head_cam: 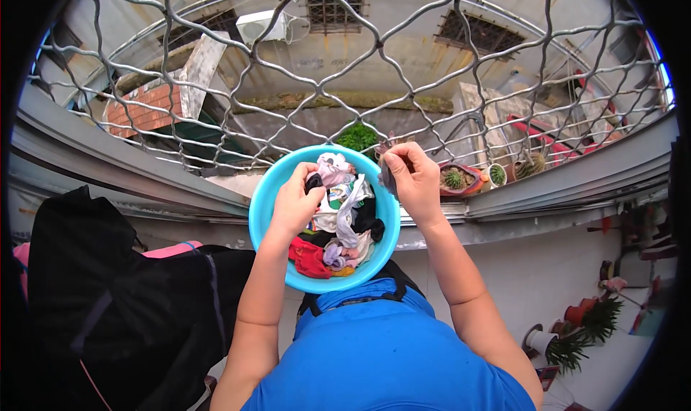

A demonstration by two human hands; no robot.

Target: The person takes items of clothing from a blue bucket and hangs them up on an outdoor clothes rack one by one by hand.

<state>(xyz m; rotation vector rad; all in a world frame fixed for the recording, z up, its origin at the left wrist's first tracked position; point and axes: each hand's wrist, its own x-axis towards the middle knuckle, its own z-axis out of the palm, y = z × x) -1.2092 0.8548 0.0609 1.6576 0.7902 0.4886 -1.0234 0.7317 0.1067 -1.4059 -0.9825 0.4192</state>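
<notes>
A turquoise plastic basin (393, 225) sits in front of me at the window ledge, against my body. Small pieces of clothing are heaped in it, among them a red cloth (310, 260), a long white cloth (348, 216) and a pale pink one (333, 165). My left hand (293, 203) reaches over the left rim, its thumb and fingers closed on a small black cloth (313, 182). Just above the right rim, my right hand (415, 181) pinches a thin dark-grey cloth (386, 180), which hangs down from the fingers.
Wavy metal window mesh (318, 87) stretches across the far side. Several potted cacti (454, 179) stand beyond the ledge at right. On the left, a black cover (124, 281) drapes over something bulky. Potted plants (567, 351) stand on the floor at lower right.
</notes>
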